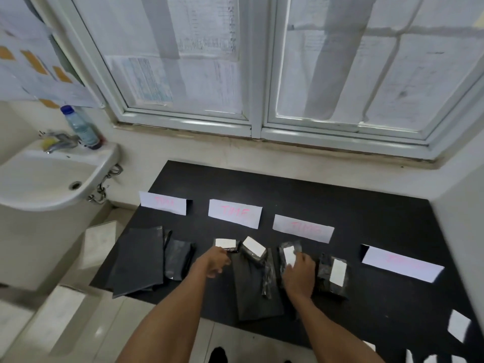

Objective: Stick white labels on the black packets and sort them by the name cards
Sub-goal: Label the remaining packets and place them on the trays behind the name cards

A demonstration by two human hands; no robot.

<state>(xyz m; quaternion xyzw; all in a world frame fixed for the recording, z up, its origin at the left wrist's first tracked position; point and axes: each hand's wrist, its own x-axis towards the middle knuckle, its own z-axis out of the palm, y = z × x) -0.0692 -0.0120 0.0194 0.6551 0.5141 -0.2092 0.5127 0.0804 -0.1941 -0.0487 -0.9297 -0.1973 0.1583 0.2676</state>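
Several white name cards with pink writing stand in a row on the black table (340,205); one name card (235,213) is behind my left hand. My left hand (216,260) grips the near edge of a labelled black packet (225,244) below that card. A second labelled packet (253,249) lies just right of it. My right hand (298,273) presses flat on a labelled packet (288,254) below the third card (303,228). Another labelled packet (333,275) lies right of that hand. An unlabelled packet (178,259) lies at the left.
A stack of flat black sheets (137,260) lies at the table's left, another black sheet (255,292) between my arms. Loose white labels (458,328) sit at the right front corner. A white sink (49,179) with a bottle (81,127) is at left.
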